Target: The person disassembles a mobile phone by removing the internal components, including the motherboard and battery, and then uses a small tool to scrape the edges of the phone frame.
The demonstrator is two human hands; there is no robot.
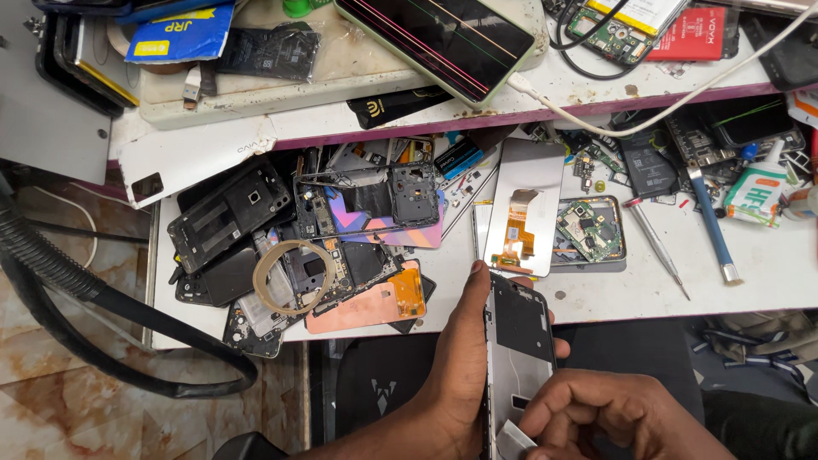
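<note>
While our left hand (464,358) clasps the phone frame (517,358) by its long edges just off the desk's (767,273) near edge, our right hand (596,413) pinches a pale strip (514,440) at its near end. It looks light, stiff, thin and probably fragile, so edges seem safest. Open room lies below; parts crowd the desk beyond.

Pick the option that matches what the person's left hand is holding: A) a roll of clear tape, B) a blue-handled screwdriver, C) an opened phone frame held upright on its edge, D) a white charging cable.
C: the left hand grips the phone frame from its side, inner face showing, while the right hand pinches at the frame's lower end; the screwdriver lies on the workbench.
</note>
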